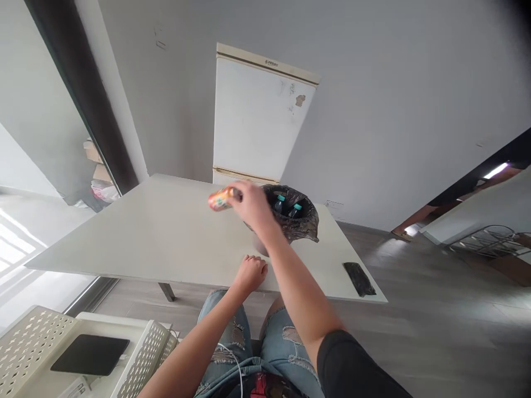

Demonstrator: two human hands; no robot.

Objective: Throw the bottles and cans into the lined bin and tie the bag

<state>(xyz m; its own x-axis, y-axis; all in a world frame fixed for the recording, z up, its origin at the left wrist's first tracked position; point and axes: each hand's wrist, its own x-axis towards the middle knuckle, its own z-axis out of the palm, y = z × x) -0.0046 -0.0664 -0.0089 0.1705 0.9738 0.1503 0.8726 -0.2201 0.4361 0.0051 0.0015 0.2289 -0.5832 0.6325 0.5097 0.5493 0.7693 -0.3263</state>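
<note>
My right hand [253, 204] is raised over the white table, its fingers wrapped round an orange-and-red drink can [220, 199]. The can is tilted nearly sideways, to the left of a bin [307, 228] lined with a black plastic bag. Two bottles with teal caps [296, 210] stick up inside that bin. Part of the bin is hidden behind my right hand and forearm. Close to the table's near edge, my left hand [252, 272] rests with its fingers curled closed, and nothing shows in it.
A folded black plastic bag [359, 278] lies at the right end of the table [157, 232]. Behind stands a white fridge [261, 116]. At lower left, a cream basket [141, 354] holds a black tablet [91, 354]. A person's leg [415, 216] shows at far right.
</note>
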